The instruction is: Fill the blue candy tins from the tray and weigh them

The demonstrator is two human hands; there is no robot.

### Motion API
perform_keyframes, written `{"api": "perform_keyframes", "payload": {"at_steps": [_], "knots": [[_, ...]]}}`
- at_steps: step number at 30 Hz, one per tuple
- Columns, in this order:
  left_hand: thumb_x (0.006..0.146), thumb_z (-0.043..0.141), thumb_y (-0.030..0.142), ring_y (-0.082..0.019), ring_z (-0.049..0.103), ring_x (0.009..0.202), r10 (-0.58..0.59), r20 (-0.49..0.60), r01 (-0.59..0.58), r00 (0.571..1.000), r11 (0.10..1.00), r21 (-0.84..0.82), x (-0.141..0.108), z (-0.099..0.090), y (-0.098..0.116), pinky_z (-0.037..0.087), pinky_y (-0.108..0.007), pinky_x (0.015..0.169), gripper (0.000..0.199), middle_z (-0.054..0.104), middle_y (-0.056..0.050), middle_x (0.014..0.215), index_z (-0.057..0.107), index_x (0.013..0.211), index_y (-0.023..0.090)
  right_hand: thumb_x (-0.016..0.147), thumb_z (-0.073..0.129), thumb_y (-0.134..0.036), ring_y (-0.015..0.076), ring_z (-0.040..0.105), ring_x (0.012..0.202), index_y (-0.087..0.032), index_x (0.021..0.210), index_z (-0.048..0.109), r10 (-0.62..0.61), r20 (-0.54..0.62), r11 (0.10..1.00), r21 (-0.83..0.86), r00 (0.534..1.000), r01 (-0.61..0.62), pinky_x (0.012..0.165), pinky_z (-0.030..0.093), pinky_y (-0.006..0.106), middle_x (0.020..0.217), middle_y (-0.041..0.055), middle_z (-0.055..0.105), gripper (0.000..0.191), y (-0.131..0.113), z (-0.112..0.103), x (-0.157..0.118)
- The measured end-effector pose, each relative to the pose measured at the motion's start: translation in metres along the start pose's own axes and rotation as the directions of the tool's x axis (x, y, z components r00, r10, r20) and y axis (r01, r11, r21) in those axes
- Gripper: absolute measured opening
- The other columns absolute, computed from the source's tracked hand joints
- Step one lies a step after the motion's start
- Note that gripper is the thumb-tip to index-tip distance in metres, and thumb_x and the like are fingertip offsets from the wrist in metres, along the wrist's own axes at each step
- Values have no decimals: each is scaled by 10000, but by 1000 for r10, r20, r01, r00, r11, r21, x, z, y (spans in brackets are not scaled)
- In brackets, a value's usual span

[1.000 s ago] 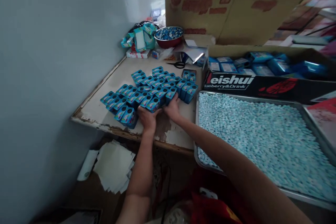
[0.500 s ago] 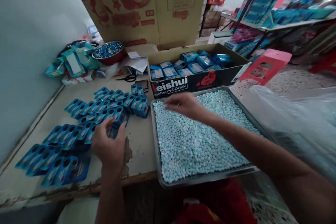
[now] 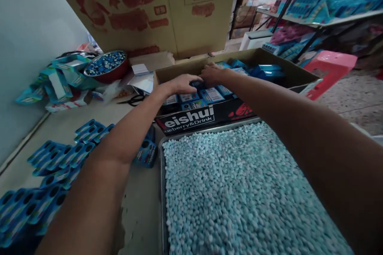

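Both of my hands reach into a shallow black-sided carton (image 3: pixel 191 116) holding many small blue boxes (image 3: pixel 212 95). My left hand (image 3: pixel 184 83) is closed, thumb and fingers around a dark blue box (image 3: pixel 196 84). Right beside it, my right hand (image 3: pixel 212 75) has its fingers curled down among the boxes; its fingertips are partly hidden, and I cannot tell what they grip. Below the carton, a metal tray (image 3: pixel 163 191) is full of pale blue-white pellets (image 3: pixel 227 191), with my right forearm above it.
Rows of blue boxes with round holes (image 3: pixel 64 155) stand on the table at left, partly behind my left forearm. Scissors (image 3: pixel 134 100) lie near a red bowl (image 3: pixel 112 72) of blue wrapped pieces. Behind rises a large cardboard box (image 3: pixel 191 28); a pink stool (image 3: pixel 332 71) stands at right.
Both hands have moved forward into the carton: the left from the rows of boxes, the right from above the pellet tray. The view has moved closer to the carton and tray.
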State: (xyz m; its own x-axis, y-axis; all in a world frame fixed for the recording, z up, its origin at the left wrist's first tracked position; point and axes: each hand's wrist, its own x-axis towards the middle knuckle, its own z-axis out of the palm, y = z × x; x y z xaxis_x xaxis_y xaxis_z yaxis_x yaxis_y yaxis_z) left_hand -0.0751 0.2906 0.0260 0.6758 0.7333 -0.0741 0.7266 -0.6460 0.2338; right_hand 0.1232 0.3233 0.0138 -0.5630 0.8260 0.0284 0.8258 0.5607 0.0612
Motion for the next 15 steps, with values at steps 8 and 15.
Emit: {"api": "perform_keyframes", "payload": {"at_steps": [8, 15], "knots": [[1061, 622, 594, -429, 560, 1463, -74, 41, 64, 996, 975, 215, 3, 16, -2, 286, -681, 1322, 475, 726, -159, 1440, 821, 1277, 220, 1022, 653, -4, 240, 749, 1354, -79, 782, 667, 23, -106, 999, 49, 994, -18, 1301, 397, 477, 1043, 160, 872, 252, 3, 5, 11], [731, 1006, 482, -380, 635, 1358, -32, -256, 23, 966, 999, -39, -37, 7, -8, 499, -512, 1215, 691, 651, -117, 1439, 735, 1315, 230, 1004, 598, -24, 317, 745, 1355, -44, 1124, 811, 417, -362, 886, 366, 834, -284, 1222, 518, 456, 1277, 214, 832, 246, 17, -43, -28]]}}
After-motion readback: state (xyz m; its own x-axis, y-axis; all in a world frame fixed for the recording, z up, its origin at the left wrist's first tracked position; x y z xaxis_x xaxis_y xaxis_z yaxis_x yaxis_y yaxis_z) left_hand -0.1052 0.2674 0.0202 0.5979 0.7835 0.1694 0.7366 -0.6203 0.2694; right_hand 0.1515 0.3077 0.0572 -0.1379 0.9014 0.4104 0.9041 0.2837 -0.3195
